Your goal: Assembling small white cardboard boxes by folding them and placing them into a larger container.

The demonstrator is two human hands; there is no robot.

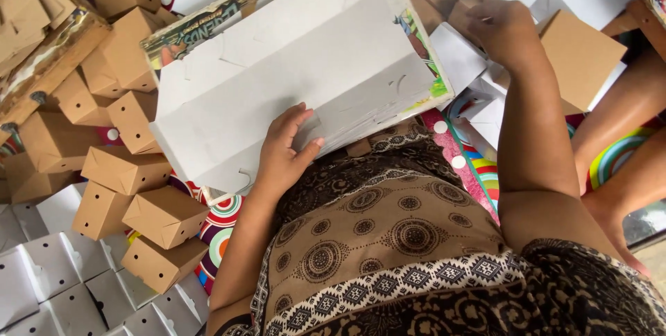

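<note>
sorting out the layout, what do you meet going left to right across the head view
white folded boxes → brown folded boxes → left hand on the big white flat carton sheet → right hand → brown carton piece

Both arms reach forward, hands apart.
The left hand (284, 145) lies palm-down, fingers spread and slightly curled, thumb out to the side, forearm running back toward the body. The right hand (503, 31) stretches further out on a nearly straight arm, wrist bent, fingers curled downward out of sight.
</note>
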